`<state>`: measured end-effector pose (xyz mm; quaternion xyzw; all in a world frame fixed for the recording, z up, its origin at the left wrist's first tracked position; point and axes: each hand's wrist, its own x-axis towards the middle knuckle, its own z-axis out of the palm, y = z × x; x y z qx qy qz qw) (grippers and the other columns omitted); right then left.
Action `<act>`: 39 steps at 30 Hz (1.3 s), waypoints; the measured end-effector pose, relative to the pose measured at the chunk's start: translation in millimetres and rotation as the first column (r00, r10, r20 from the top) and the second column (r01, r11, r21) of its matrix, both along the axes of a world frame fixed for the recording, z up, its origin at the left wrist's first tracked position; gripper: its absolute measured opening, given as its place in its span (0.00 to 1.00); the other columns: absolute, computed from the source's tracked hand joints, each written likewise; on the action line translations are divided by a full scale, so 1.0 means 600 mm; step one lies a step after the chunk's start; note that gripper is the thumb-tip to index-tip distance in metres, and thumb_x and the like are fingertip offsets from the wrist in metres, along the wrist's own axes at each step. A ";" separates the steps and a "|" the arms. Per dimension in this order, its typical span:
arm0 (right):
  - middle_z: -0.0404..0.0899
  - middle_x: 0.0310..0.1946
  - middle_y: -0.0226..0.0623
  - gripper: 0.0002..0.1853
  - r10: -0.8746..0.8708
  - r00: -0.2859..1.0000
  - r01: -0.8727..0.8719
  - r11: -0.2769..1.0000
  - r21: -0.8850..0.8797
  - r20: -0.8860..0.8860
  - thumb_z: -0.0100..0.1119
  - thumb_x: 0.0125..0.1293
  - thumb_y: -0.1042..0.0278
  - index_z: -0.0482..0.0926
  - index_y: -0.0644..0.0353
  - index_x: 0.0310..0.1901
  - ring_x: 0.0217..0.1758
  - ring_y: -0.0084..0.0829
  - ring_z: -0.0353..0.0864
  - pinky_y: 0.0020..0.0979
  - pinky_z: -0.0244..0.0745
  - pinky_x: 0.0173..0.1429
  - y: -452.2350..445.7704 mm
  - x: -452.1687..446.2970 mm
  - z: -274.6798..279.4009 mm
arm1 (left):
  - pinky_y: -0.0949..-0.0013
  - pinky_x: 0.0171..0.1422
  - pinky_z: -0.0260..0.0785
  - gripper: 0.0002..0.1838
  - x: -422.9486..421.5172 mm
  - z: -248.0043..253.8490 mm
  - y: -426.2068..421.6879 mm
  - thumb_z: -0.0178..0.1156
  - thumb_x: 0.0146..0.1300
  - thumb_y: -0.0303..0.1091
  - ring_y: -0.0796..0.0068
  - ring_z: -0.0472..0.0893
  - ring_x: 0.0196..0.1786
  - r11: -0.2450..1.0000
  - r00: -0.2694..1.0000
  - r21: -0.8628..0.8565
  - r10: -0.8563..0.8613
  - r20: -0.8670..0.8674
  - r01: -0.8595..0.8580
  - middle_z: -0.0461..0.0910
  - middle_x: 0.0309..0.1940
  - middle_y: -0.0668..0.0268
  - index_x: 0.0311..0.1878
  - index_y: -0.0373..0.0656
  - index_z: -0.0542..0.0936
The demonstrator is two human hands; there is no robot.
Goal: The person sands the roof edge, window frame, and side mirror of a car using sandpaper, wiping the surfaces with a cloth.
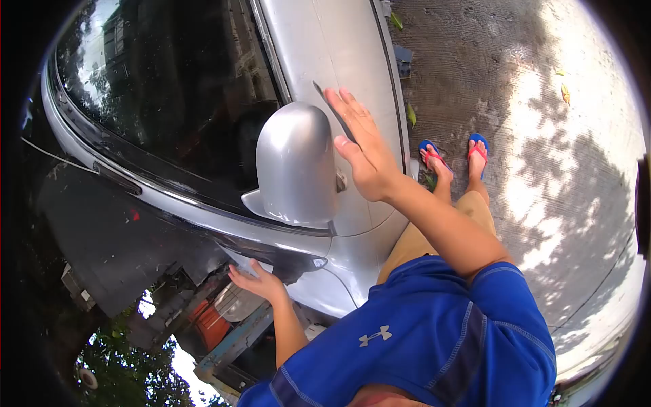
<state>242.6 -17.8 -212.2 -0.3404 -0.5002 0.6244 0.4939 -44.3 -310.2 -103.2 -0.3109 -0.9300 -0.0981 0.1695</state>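
A silver side mirror (296, 166) stands out from the side of a silver car (332, 41). My right hand (363, 152) is held flat just beside the mirror's outer edge, fingers straight and palm turned toward it. Contact between hand and mirror cannot be made out. A narrow dark shape (332, 108) runs along the fingers; whether it is a shadow or an object, I cannot tell. Lower in the view, my left hand (261, 281) is open, palm up, fingers spread, near the dark glass edge (274, 258) and silver bodywork. Nothing shows in either hand.
The dark side window (176, 88) fills the upper left. Sunlit, leaf-strewn concrete (468, 74) lies to the right, under my feet in blue sandals (479, 146). At lower left are a blue-grey metal beam (234, 339), an orange object (209, 325) and foliage (125, 366).
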 end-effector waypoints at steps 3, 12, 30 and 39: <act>0.52 0.89 0.50 0.41 0.063 0.908 -0.152 0.971 -0.187 -0.414 0.47 0.77 0.63 0.51 0.60 0.89 0.93 0.46 0.45 0.47 0.33 0.93 -0.062 -0.002 -0.015 | 0.38 0.88 0.50 0.39 0.125 0.085 0.227 0.63 0.79 0.49 0.39 0.60 0.87 0.548 0.551 -0.105 -0.835 -0.007 0.830 0.58 0.85 0.39 0.82 0.34 0.66; 0.51 0.89 0.44 0.37 -0.192 0.833 -0.035 0.917 -0.397 -0.518 0.47 0.88 0.54 0.49 0.60 0.89 0.91 0.39 0.52 0.41 0.49 0.90 -0.080 0.027 -0.021 | 0.47 0.86 0.61 0.40 0.320 0.049 0.590 0.68 0.65 0.44 0.48 0.74 0.76 -0.284 0.351 -0.859 -0.823 0.447 0.426 0.75 0.72 0.49 0.76 0.31 0.74; 0.35 0.88 0.70 0.46 -0.098 0.979 0.058 0.974 0.219 0.180 0.38 0.87 0.43 0.36 0.71 0.88 0.92 0.66 0.35 0.60 0.33 0.91 -0.196 -0.108 0.030 | 0.44 0.92 0.38 0.29 -0.007 0.213 0.484 0.59 0.77 0.48 0.46 0.66 0.85 0.099 0.063 -0.614 -0.995 -0.080 0.783 0.76 0.78 0.51 0.73 0.40 0.78; 0.31 0.88 0.72 0.47 -0.106 0.992 0.101 0.993 0.061 0.072 0.39 0.87 0.43 0.35 0.74 0.87 0.91 0.71 0.34 0.64 0.35 0.90 -0.133 -0.091 0.033 | 0.49 0.87 0.49 0.21 -0.003 0.212 0.479 0.57 0.79 0.48 0.46 0.76 0.77 -0.004 -0.025 -0.625 -0.999 -0.026 0.780 0.85 0.69 0.51 0.59 0.41 0.85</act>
